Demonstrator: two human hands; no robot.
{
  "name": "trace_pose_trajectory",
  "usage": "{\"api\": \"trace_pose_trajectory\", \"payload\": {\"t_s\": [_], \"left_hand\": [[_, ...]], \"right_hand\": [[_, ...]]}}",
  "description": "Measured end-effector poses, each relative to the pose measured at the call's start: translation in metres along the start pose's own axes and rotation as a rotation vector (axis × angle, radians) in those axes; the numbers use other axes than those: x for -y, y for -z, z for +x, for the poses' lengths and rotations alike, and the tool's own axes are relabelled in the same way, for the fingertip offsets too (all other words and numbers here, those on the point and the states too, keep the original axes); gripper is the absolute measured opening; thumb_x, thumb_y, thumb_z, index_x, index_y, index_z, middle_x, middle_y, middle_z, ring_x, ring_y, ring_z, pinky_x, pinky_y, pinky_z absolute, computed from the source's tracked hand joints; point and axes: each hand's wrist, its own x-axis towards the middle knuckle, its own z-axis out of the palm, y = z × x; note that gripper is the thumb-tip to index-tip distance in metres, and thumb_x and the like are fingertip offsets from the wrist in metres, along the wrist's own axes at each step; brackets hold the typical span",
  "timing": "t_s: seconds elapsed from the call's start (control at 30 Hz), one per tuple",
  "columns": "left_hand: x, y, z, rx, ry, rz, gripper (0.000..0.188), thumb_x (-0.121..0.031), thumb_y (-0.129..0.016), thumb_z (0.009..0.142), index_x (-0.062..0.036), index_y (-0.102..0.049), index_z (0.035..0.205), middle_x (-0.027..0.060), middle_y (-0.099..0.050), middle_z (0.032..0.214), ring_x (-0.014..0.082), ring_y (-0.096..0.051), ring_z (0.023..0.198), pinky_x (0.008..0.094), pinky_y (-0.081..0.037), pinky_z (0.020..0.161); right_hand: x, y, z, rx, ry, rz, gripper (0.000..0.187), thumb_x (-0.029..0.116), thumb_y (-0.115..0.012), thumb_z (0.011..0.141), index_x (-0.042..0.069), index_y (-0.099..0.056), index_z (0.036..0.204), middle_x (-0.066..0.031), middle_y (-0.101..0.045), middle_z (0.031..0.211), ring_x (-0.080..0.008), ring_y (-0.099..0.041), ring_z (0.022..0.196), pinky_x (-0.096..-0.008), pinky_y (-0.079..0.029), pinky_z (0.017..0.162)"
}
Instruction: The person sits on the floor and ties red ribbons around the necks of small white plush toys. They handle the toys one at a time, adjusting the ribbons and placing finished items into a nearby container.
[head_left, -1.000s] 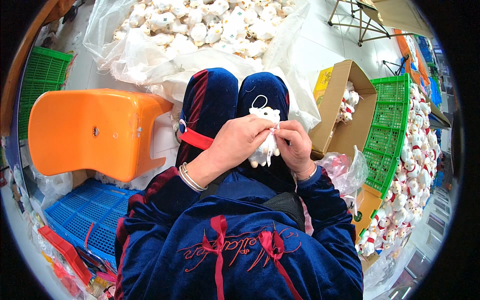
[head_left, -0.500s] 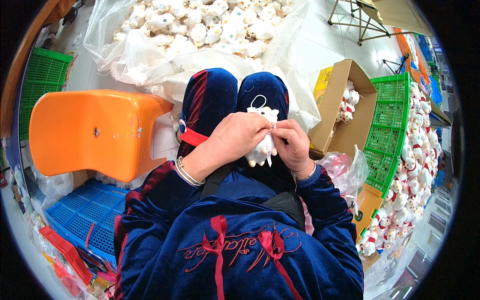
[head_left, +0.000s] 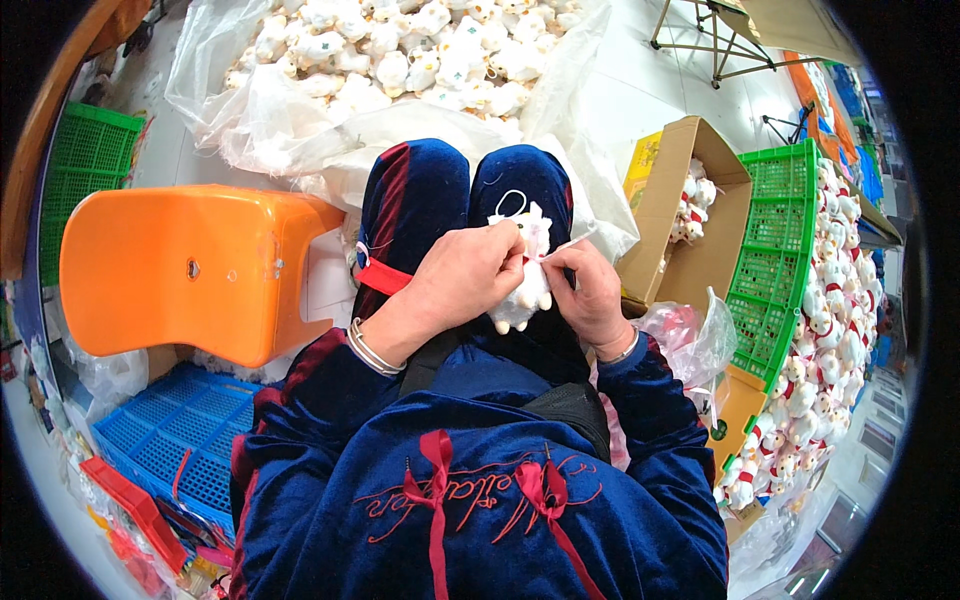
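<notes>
A small white plush animal (head_left: 520, 300) with a white hanging loop (head_left: 511, 203) at its head is held above my knees. My left hand (head_left: 462, 278) is closed on its side, the fingers curled at the head and neck. At its neck lies a thin pale pink ribbon (head_left: 536, 259). My right hand (head_left: 588, 292) pinches this ribbon with thumb and forefinger, at the toy's right side. Part of the toy's face and the knot area are hidden behind my fingers. A red band (head_left: 385, 275) lies on my left thigh.
Ahead, a clear plastic sack (head_left: 225, 110) holds many white plush toys. An orange stool (head_left: 170, 270) and a blue crate (head_left: 180, 425) stand at left. At right are a cardboard box (head_left: 715, 220) with toys, a green crate (head_left: 775, 250) and a heap of red-collared plush toys (head_left: 815, 370).
The ribbon end that hung down the toy's front is now drawn aside toward my right hand. My hands have moved slightly apart, and the toy has turned a little.
</notes>
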Motion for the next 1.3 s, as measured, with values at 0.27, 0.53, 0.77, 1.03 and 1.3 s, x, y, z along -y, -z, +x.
{"api": "trace_pose_trajectory", "payload": {"t_s": [0.27, 0.53, 0.77, 1.03, 1.3], "left_hand": [[0.005, 0.008, 0.000, 0.055, 0.301, -0.559, 0.023, -0.016, -0.051, 0.101, 0.0027, -0.065, 0.102, 0.0030, -0.066, 0.082, 0.0086, -0.061, 0.070, 0.0244, -0.050, 0.066], [-0.012, -0.009, -0.005, -0.069, 0.227, -0.442, 0.031, -0.011, -0.073, 0.093, -0.0017, -0.063, 0.121, -0.0060, -0.053, 0.080, 0.0010, -0.048, 0.069, 0.0179, -0.042, 0.062], [-0.009, -0.017, -0.013, -0.111, 0.036, -0.437, 0.016, -0.006, -0.071, 0.091, -0.0025, -0.070, 0.107, 0.0032, -0.058, 0.085, 0.0082, -0.053, 0.070, 0.0245, -0.046, 0.064], [-0.002, -0.013, -0.022, -0.079, -0.047, -0.362, 0.011, -0.008, -0.065, 0.093, -0.0002, -0.068, 0.086, 0.0068, -0.061, 0.086, 0.0142, -0.060, 0.077, 0.0279, -0.047, 0.068], [-0.003, -0.018, -0.021, -0.134, 0.328, -0.317, 0.013, -0.012, -0.072, 0.090, -0.0006, -0.065, 0.088, 0.0019, -0.059, 0.076, 0.0082, -0.053, 0.067, 0.0260, -0.045, 0.060]], "right_hand": [[-0.006, -0.007, -0.020, -0.155, -0.529, 0.656, 0.023, 0.013, -0.052, 0.103, 0.000, -0.056, 0.121, -0.0049, -0.062, 0.104, -0.0127, -0.062, 0.091, -0.0262, -0.049, 0.078], [0.004, -0.008, -0.012, -0.132, -0.750, 0.901, 0.030, 0.023, -0.057, 0.105, 0.000, -0.058, 0.124, -0.0011, -0.064, 0.105, -0.0051, -0.055, 0.084, -0.0189, -0.044, 0.075], [0.016, -0.008, -0.011, -0.162, -0.413, 0.606, 0.012, 0.001, -0.070, 0.092, 0.003, -0.066, 0.103, -0.0062, -0.062, 0.108, -0.0111, -0.060, 0.088, -0.0236, -0.049, 0.079], [0.027, 0.009, -0.018, 0.036, -0.092, 0.311, 0.008, 0.002, -0.073, 0.085, 0.001, -0.069, 0.092, -0.0146, -0.067, 0.104, -0.0233, -0.067, 0.091, -0.0316, -0.054, 0.079], [0.026, -0.018, -0.025, -0.153, -0.713, 0.744, 0.012, 0.008, -0.064, 0.099, 0.001, -0.055, 0.103, -0.0014, -0.065, 0.084, -0.0058, -0.061, 0.073, -0.0199, -0.049, 0.066]]}}
